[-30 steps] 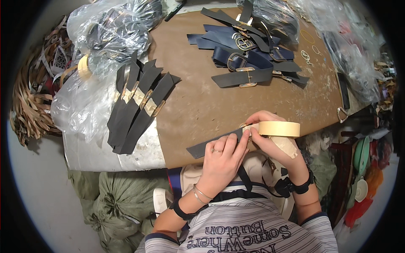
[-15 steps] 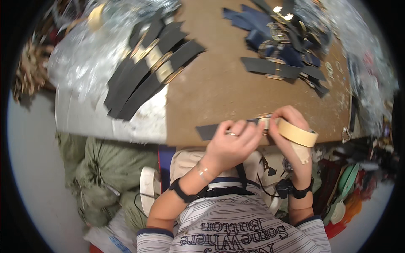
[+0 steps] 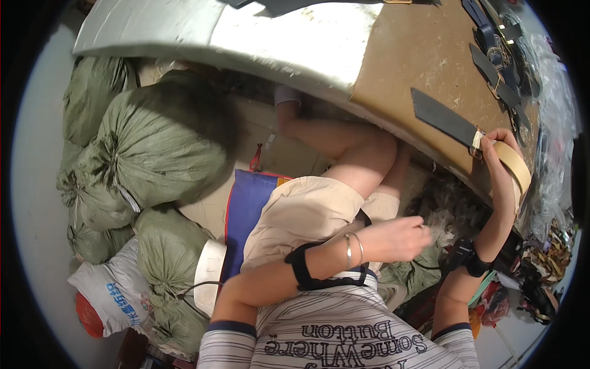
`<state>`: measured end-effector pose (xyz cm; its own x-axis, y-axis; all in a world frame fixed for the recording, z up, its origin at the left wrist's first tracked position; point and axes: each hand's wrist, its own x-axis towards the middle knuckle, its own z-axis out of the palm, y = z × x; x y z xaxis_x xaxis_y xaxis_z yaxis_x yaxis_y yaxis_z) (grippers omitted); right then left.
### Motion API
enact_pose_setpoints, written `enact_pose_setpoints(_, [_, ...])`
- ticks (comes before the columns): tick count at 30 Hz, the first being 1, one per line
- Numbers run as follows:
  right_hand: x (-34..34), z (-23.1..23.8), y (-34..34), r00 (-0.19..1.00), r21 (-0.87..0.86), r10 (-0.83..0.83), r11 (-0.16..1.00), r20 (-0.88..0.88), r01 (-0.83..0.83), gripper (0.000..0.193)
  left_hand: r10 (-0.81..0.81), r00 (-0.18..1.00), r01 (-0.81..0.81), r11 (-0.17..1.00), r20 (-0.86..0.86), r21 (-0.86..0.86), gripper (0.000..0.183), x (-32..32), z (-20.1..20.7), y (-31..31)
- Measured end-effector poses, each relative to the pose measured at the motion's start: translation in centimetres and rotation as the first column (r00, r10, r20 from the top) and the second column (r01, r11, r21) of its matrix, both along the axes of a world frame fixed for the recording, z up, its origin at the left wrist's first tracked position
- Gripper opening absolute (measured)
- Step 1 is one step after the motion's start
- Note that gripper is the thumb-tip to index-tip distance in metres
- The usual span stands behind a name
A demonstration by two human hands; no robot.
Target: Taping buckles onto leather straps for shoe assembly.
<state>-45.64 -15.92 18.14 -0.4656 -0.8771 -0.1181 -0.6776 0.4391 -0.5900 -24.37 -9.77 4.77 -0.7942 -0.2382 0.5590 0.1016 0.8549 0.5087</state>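
Two patches of writing show around me: dark outlined lettering (image 3: 353, 338) in a few lines across my striped shirt (image 3: 289, 320), upside down as I look down at it, and large blue characters (image 3: 125, 301) printed on a white sack (image 3: 101, 277) on the floor to my left, beside the bulging green sacks (image 3: 166, 147).

My left forearm slants up across my waist, a black band (image 3: 300, 267) round it and two bangles (image 3: 354, 248) nearer the wrist. My left hand (image 3: 402, 238) hangs in the air over my lap, back upward, fingers curled inward, well apart from the table (image 3: 393, 74); its palm is hidden, so I cannot tell whether it pinches anything.

My right forearm rises steeply to the table's near edge, a black strap with a small device (image 3: 470, 258) at the wrist. My right hand (image 3: 501, 144) pinches the buckle end of a dark strip (image 3: 445, 120), thumb beside the gold-coloured buckle (image 3: 475, 142). The strip's slanted end points left, over the brown part of the tabletop. A roll of cream tape (image 3: 516, 166) sits against that hand. Beyond it, more dark strips with buckles (image 3: 498, 74) lie heaped.
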Motion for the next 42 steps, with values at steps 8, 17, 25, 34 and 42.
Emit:
enact_pose_setpoints(8, [-0.5,-0.3,0.1,0.997,-0.058,0.074,0.995,-0.029,-0.076,0.010,0.346,0.888,-0.456,0.750,0.303,0.479,0.035,3.3,-5.8,-5.8])
enact_pose_setpoints(17, [1.2,-0.3,0.6,0.998,-0.132,-0.016,0.991,0.061,0.024,0.015,0.204,0.810,-0.463,0.798,0.550,0.387,0.031,3.5,-5.3,-7.1])
enact_pose_setpoints(25, [1.2,-0.4,0.7,0.989,-0.303,0.052,0.948,-0.139,-0.092,0.011,0.004,0.967,-0.128,0.868,0.253,0.479,0.021,1.0,4.5,-8.0])
enact_pose_setpoints(34, [1.2,-0.2,1.3,0.998,-0.332,0.059,0.941,-0.034,-0.067,0.012,0.381,0.894,-0.332,0.916,0.234,-0.224,0.057,-4.0,7.6,-10.9])
enact_pose_setpoints(42, [1.9,-0.5,1.1,0.986,-0.361,0.025,0.929,-0.163,-0.083,0.013,0.421,0.820,-0.246,0.871,0.388,-0.426,0.061,-4.2,9.1,-10.9])
